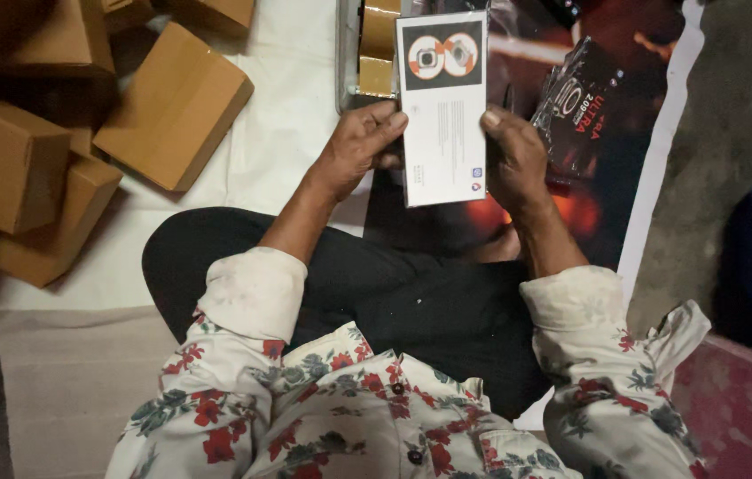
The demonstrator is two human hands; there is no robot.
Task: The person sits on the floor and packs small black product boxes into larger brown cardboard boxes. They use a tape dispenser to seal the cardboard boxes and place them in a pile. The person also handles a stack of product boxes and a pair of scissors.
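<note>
I see a slim white product box [443,106], held upright between both hands above the person's crossed legs in black trousers [376,284]. The left hand [356,146] pinches the box's left edge, fingers closed on it. The right hand [512,160] grips its right edge, thumb pressed to the front. Left of the box lie plain brown cartons [172,106] on white sheeting. Right of it, just beside, rests a glossy dark plastic packet [582,102].

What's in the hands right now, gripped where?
A slim white box, upright, held by both hands: left hand pinches its left long edge near the middle, right hand grips the right long edge opposite.
</note>
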